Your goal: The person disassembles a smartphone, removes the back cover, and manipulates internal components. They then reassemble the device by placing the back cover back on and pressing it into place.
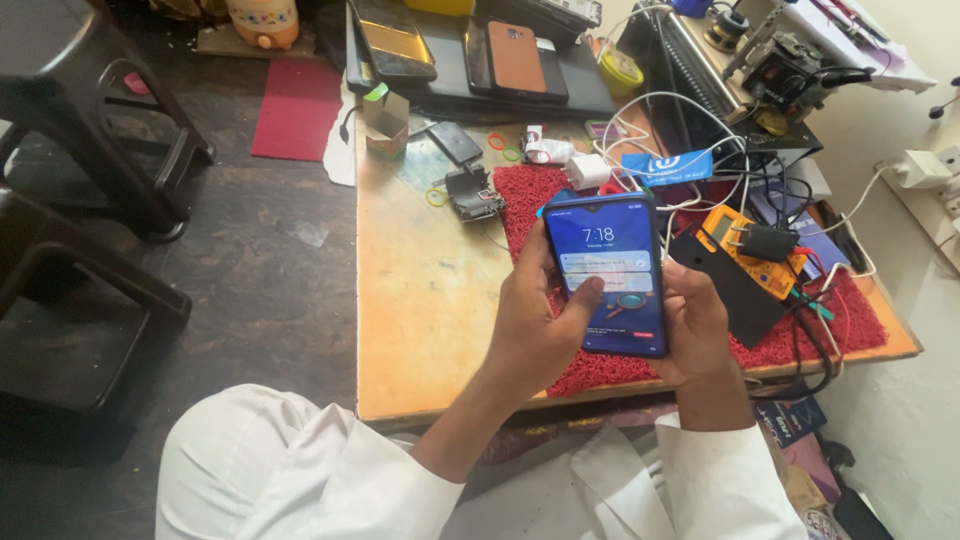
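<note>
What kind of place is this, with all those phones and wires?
Probably a small phone repair bench. Both hands hold a lit smartphone over a red mat. Nearby sit an orange multimeter, a bare circuit board and more phones on the wooden table.

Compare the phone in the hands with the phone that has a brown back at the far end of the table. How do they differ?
The blue phone is held up by the left hand and right hand; the brown-backed phone lies flat on a dark tray. The blue phone shows a lit screen; the brown-backed phone shows only its back. Both are slim rectangular smartphones.
</note>
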